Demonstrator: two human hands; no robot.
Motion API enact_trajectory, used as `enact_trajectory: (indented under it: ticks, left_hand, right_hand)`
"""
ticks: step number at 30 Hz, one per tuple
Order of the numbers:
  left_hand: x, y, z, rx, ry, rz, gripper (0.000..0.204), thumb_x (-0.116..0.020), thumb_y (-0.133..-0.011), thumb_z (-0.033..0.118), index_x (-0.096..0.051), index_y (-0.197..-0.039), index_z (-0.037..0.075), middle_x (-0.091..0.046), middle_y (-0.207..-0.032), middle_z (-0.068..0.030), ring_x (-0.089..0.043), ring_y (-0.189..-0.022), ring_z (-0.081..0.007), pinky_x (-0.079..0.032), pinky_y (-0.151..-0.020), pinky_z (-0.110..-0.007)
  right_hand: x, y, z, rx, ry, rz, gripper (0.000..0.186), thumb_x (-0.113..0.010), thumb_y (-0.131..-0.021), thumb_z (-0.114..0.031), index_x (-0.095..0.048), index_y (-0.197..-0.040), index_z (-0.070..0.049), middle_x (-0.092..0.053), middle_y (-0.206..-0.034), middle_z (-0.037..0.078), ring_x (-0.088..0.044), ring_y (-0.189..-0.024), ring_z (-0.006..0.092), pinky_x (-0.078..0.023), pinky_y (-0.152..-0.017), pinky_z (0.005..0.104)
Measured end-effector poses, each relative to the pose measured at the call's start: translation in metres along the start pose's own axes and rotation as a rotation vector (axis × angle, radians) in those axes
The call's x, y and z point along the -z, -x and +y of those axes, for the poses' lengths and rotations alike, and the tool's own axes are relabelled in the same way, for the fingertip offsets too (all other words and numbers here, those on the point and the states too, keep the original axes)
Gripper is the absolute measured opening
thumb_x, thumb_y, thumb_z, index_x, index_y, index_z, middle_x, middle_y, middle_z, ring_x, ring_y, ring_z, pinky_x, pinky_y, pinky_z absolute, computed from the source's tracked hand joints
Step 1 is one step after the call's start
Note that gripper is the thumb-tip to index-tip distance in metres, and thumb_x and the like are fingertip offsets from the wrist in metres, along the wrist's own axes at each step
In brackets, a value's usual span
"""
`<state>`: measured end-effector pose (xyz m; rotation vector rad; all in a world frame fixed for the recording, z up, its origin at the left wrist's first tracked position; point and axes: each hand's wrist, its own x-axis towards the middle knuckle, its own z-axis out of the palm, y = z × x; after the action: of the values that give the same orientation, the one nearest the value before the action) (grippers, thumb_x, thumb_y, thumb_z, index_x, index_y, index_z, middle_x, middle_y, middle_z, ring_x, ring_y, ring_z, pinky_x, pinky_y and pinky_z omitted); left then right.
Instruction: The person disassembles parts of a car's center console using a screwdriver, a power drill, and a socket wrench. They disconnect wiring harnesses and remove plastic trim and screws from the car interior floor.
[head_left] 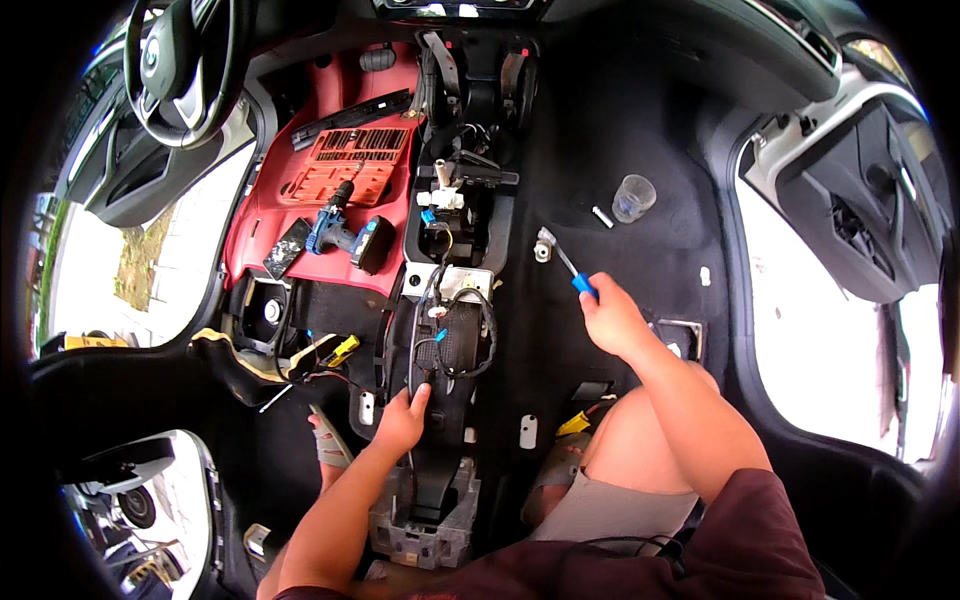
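Right hand: the person's right hand [615,318] is closed around the blue handle of a ratchet [568,265].
Ratchet: above the dark floor carpet [580,130], right of the centre tunnel, slanting up-left; its metal head is at a round metal fitting [542,252], contact unclear.
Left hand: the left hand [400,422] has curled fingers and a raised thumb, at the black wiring harness [489,335] along the tunnel; whether it grips a cable, I cannot tell.
Beyond the ratchet: a clear cup [633,199] with a small silvery cylinder [602,217] just beside it.
Red liner: a blue cordless drill [330,232] lies by an open orange bit case [340,183].
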<state>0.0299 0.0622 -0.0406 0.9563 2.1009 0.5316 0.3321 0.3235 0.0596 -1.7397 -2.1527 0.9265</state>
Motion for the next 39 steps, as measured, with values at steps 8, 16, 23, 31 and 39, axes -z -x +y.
enact_trajectory:
  ticks: [8, 16, 23, 31, 39]
  left_hand:
    - [0.0, -0.004, -0.005, 0.025, 0.115, -0.08, 0.069, -0.054, -0.104, 0.061, -0.065, -0.104, -0.007, -0.069, -0.099, -0.0347, -0.066, -0.102, -0.0529, -0.051, -0.088, -0.054]
    - [0.001, -0.014, -0.022, 0.027, 0.394, -0.232, 0.058, -0.067, -0.101, 0.05, -0.069, -0.108, -0.007, -0.073, -0.091, -0.0224, -0.069, -0.085, -0.0286, -0.054, -0.083, -0.041]
    - [0.004, -0.015, -0.032, 0.009, 0.426, -0.275, 0.05, -0.072, -0.099, 0.042, -0.071, -0.111, -0.006, -0.076, -0.096, -0.0206, -0.072, -0.09, -0.0245, -0.055, -0.085, -0.04]
    - [0.004, -0.016, -0.031, 0.039, 0.503, -0.298, 0.048, -0.074, -0.098, 0.04, -0.071, -0.112, -0.006, -0.077, -0.098, -0.019, -0.072, -0.09, -0.0227, -0.055, -0.085, -0.039]
    - [0.007, -0.016, -0.026, 0.031, 0.535, -0.309, 0.045, -0.074, -0.099, 0.037, -0.071, -0.114, -0.005, -0.077, -0.098, -0.0175, -0.07, -0.09, -0.0208, -0.055, -0.086, -0.038]
  right_hand:
    - [0.051, -0.111, -0.048, 0.328, -0.113, 0.187, 0.031, -0.066, -0.097, -0.01, -0.065, -0.127, -0.001, -0.072, -0.094, 0.014, -0.071, -0.081, 0.0224, -0.056, -0.077, 0.0352]
    - [0.07, -0.279, -0.154, 0.587, 0.479, 0.256, 0.038, -0.065, -0.096, -0.021, -0.07, -0.132, -0.012, -0.071, -0.128, 0.018, -0.067, -0.118, 0.0381, -0.055, -0.101, 0.0454]
    - [0.064, -0.325, -0.182, 0.503, 0.693, 0.18, 0.034, -0.059, -0.098, -0.022, -0.071, -0.129, -0.016, -0.072, -0.128, 0.015, -0.067, -0.119, 0.0374, -0.055, -0.1, 0.0465]
    - [0.068, -0.339, -0.199, 0.502, 0.747, 0.116, 0.038, -0.064, -0.097, -0.016, -0.069, -0.135, -0.016, -0.071, -0.129, 0.017, -0.066, -0.121, 0.0386, -0.053, -0.103, 0.0451]
    - [0.068, -0.333, -0.226, 0.381, 0.813, 0.038, 0.039, -0.064, -0.095, -0.014, -0.072, -0.133, -0.015, -0.07, -0.133, 0.017, -0.066, -0.125, 0.0367, -0.052, -0.105, 0.043]
